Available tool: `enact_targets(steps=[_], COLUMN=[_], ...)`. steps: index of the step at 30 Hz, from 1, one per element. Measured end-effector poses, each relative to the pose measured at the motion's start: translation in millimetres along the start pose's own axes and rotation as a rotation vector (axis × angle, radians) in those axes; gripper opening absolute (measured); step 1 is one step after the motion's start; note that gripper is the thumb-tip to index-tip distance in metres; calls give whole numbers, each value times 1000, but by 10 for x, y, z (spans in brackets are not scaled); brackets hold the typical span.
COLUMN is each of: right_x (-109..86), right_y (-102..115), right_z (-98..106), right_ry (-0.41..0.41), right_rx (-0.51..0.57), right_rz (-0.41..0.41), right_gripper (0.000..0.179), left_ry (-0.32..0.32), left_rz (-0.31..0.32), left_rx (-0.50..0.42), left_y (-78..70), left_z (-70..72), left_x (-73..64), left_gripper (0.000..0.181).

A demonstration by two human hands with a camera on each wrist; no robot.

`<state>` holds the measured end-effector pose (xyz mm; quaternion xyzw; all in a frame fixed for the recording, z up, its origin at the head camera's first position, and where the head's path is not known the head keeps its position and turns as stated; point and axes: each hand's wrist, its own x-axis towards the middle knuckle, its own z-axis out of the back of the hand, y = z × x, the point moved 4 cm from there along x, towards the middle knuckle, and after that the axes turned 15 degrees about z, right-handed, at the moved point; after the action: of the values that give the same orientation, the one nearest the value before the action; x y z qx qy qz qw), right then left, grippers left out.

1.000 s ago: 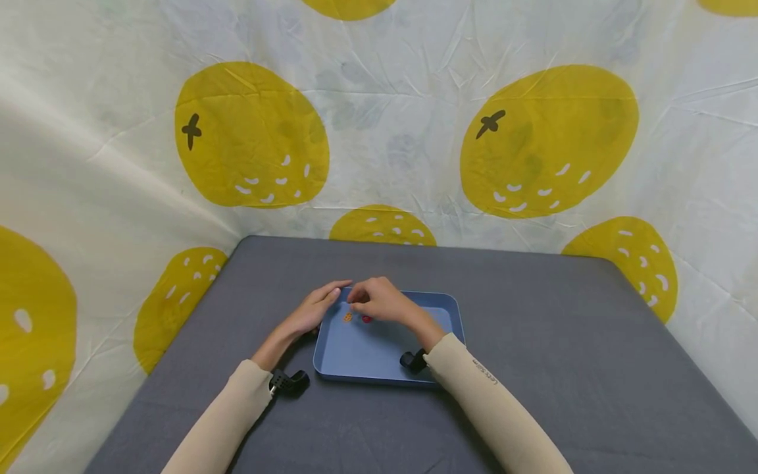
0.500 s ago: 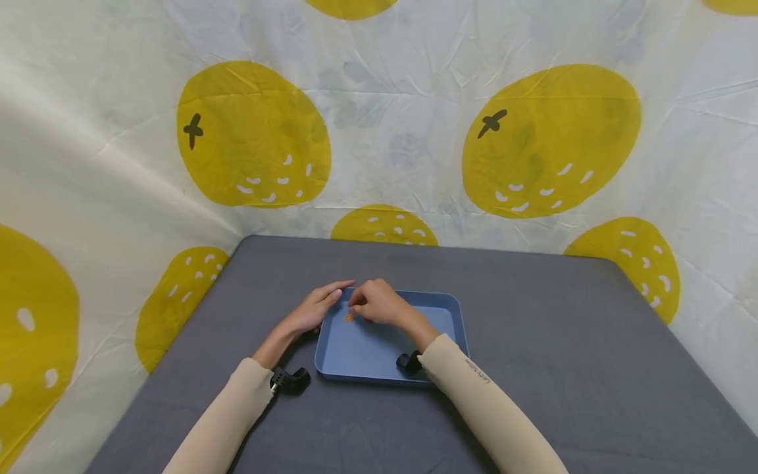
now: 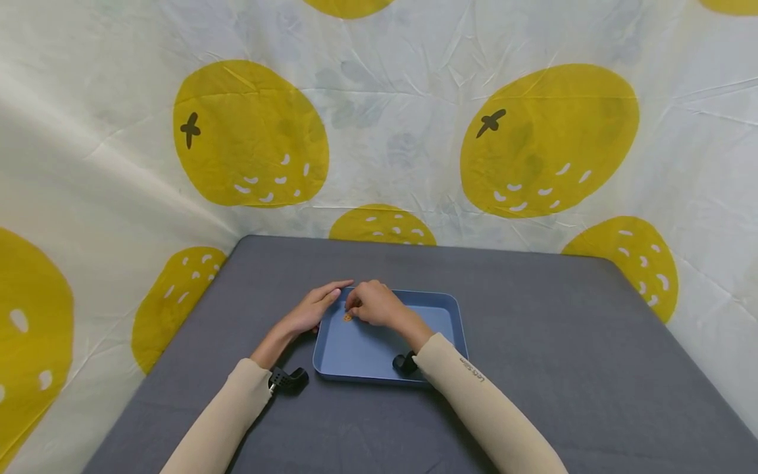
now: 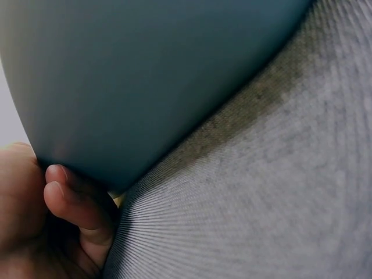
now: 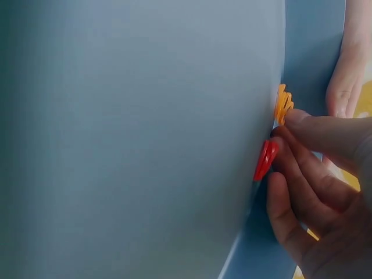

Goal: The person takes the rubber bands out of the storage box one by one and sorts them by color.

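My left hand (image 3: 309, 312) grips the far-left corner of a shallow blue tray (image 3: 385, 378), its thumb along the rim. In the left wrist view two curled fingertips (image 4: 61, 195) lie against the tray's outer wall. My right hand (image 3: 377, 304) reaches into the tray, thumb and forefinger close together at a small bunch of orange looped pieces (image 5: 282, 104) that look like paper clips. Whether one is between the fingertips I cannot tell. Beside the curled fingers lies a small red looped bunch (image 5: 266, 160), hidden behind the right hand in the head view.
The tray stands on a grey cloth-covered table (image 3: 545, 368). A white curtain (image 3: 393, 131) with yellow fruit prints hangs behind it and at both sides. Black wrist cameras (image 3: 288, 381) are strapped at both cuffs; the right one overlaps the tray's front edge.
My right hand has lowered slightly onto the orange pieces and now covers the red bunch in the head view. The left hand and the tray have stayed in place.
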<state>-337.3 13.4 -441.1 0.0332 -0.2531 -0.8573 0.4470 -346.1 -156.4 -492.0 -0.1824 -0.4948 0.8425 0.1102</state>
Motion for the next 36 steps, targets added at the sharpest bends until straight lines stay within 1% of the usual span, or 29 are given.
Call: enact_targets(steps=[7,12,15,20,22,27,31,36], right_x=[4,2,0,-22,-31,-53,-92,-131], right_y=[-6,-12,-19,-24,-21,-24,-32,-34], right_z=[0,4,7,38,47,56,101,202], right_ry=[-20,-26,-31,-51,-58,-50,-50,-80], right_rx=[-36,-74,-80,-37,-21,12,52,44], right_rz=[10,21,21,18,15,13,-15,-37], right_gripper=[10,11,13,14,13,13,11,8], left_ry=[-5,2,3,-1,3,6,7,-10], left_rz=[-3,0,2,10,4,-4,2,19], left_rx=[-8,-12,-11,-11,-9,-2,-5,-16], left_y=[-12,-48,-61,-62,-65,-55,-42,-31], left_z=[-12,-22,-27,-37,-43,-50,-45,-22], left_x=[17,11,14,28,24,4,-13,-31], left_gripper=[47,47,47,46,47,47,47,47])
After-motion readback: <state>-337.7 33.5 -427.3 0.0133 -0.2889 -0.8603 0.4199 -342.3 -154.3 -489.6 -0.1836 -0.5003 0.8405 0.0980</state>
